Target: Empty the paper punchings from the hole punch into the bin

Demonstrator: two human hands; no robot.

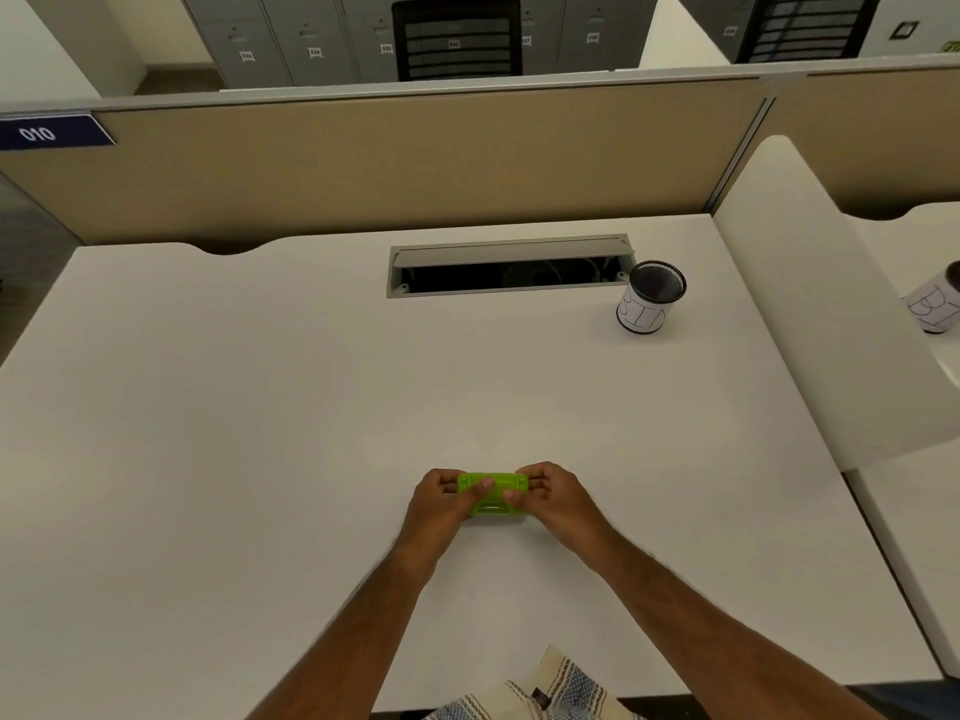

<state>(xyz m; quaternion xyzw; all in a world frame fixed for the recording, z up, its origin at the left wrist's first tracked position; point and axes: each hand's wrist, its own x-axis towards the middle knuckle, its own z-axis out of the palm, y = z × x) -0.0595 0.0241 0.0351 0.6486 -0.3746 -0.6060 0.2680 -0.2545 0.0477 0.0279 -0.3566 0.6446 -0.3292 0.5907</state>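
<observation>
A small bright green hole punch (492, 492) is held between both hands just above the white desk (260, 407), near its front middle. My left hand (441, 504) grips its left end, thumb lying across the green top. My right hand (553, 498) grips its right end in the same way. The bin (649, 298), a black mesh cup wrapped in white paper with "BIN" handwritten on it, stands upright at the back right of the desk, far from both hands. No paper punchings are visible.
An open cable hatch (509, 267) is cut into the desk's back middle, just left of the bin. A beige partition (415, 163) closes the back. A white divider (831, 314) bounds the right side, with a second labelled cup (935, 304) beyond it.
</observation>
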